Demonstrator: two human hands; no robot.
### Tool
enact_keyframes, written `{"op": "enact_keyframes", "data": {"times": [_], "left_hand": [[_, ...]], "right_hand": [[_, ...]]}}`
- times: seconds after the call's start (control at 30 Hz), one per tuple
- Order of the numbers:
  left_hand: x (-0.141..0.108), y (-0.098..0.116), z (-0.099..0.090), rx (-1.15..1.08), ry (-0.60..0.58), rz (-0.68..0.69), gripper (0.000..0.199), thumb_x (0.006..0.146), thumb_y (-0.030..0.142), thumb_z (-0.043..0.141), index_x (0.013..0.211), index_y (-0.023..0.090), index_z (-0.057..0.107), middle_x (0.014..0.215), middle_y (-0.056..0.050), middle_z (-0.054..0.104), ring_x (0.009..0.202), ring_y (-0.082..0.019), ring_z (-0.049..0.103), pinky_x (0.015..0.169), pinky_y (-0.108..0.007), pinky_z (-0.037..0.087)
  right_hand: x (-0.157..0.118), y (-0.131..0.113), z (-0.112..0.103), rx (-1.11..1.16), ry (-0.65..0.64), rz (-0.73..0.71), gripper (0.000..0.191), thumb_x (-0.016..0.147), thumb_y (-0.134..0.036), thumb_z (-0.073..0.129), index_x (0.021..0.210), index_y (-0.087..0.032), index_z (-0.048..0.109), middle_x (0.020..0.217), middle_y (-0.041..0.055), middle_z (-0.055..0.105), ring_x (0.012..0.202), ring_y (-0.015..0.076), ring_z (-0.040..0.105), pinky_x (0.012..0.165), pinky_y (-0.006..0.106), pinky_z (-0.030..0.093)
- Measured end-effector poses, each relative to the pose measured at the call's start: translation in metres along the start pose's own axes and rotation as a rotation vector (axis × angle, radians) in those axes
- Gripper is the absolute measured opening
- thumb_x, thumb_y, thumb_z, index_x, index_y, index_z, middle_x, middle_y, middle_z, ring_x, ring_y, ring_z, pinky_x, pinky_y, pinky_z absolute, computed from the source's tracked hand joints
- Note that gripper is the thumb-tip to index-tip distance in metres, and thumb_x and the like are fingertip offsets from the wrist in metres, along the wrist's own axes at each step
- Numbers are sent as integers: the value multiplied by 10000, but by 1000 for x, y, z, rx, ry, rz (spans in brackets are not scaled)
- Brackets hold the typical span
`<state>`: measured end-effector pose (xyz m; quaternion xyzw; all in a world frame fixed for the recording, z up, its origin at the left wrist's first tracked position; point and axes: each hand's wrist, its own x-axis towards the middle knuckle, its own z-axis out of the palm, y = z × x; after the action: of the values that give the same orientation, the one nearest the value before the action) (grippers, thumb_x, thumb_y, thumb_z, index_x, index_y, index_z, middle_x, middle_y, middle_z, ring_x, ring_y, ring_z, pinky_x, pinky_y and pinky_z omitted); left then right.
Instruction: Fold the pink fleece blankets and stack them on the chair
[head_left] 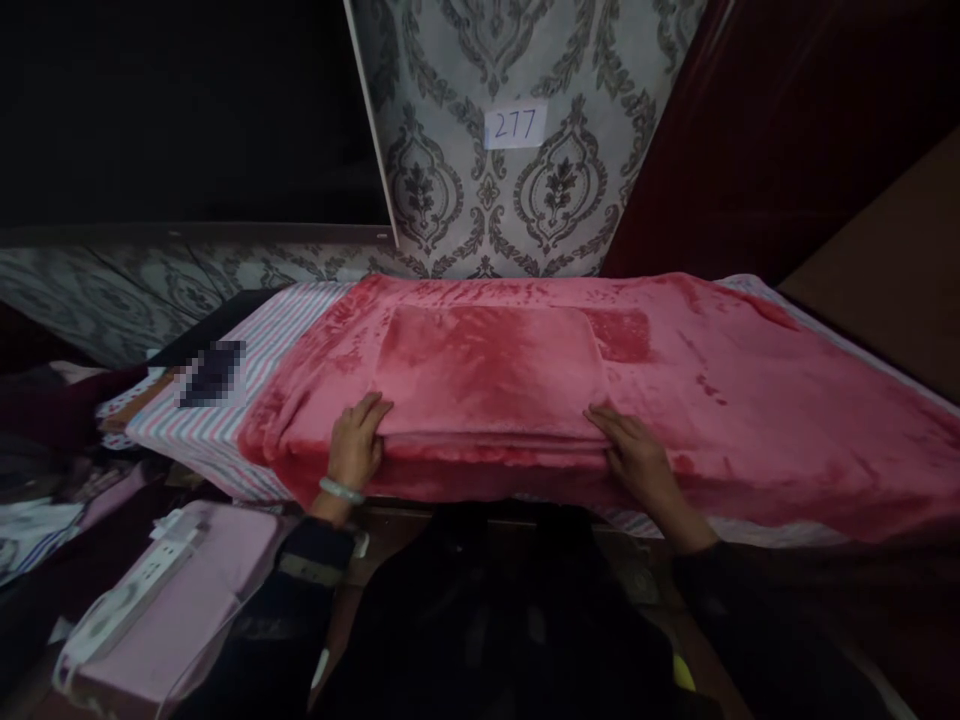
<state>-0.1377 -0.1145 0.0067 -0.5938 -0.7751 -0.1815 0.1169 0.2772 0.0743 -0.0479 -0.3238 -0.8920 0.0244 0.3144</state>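
Observation:
A folded pink-red plush piece lies on a larger cloth of the same colour spread over a long surface. My left hand, with a pale bangle at the wrist, grips the folded piece at its near left corner, fingers closed at the edge. At the near right corner my right hand pinches the same piece between thumb and fingers. Layers of the fold show along the near edge between the hands. The undersides of both corners are hidden.
Striped cloth with a blurred dark item lies at left. A large black screen hangs behind. Below left, a power strip rests on a pink box. A paper marked 277 is on the wall.

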Motion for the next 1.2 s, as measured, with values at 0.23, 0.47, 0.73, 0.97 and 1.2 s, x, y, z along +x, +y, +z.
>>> {"op": "enact_keyframes", "data": {"times": [0.23,0.47,0.73,0.97,1.2], "left_hand": [[-8,34,-30,66,-5,63,758,795,276,553,1540,256,416,1612,-58,403,1530,-358,233,1226,-607,209],[17,145,10,-28,-112,342,701,941,455,529,1578,223,352,1661,-113,290,1549,-347,196,1240,-637,134],[-9,142,61,21,-32,330,707,926,525,574,1561,271,391,1652,-128,307,1527,-398,238,1202,-678,221],[-8,143,66,4,95,353,698,939,570,541,1549,260,405,1644,-119,332,1508,-396,278,1177,-679,256],[-8,143,65,-5,112,336,696,911,604,575,1517,284,450,1619,-123,381,1488,-390,319,1154,-667,299]], "right_hand": [[4,-31,-25,-35,36,29,604,956,-274,434,1557,-334,415,1499,20,552,1483,303,346,1158,599,343],[77,-94,12,-98,-201,-49,545,1011,-291,334,1542,-241,449,1605,49,415,1513,278,288,1208,534,248],[49,-93,37,-129,-190,-54,499,1011,-269,372,1481,-228,532,1580,42,452,1504,278,307,1200,506,268],[95,-89,1,25,-330,-104,417,1032,-311,381,1266,-180,700,1277,126,707,1206,283,638,1039,462,489],[213,-100,39,-86,-385,-124,609,1027,-421,421,1594,-214,338,1661,110,283,1538,325,219,1209,580,252]]}}
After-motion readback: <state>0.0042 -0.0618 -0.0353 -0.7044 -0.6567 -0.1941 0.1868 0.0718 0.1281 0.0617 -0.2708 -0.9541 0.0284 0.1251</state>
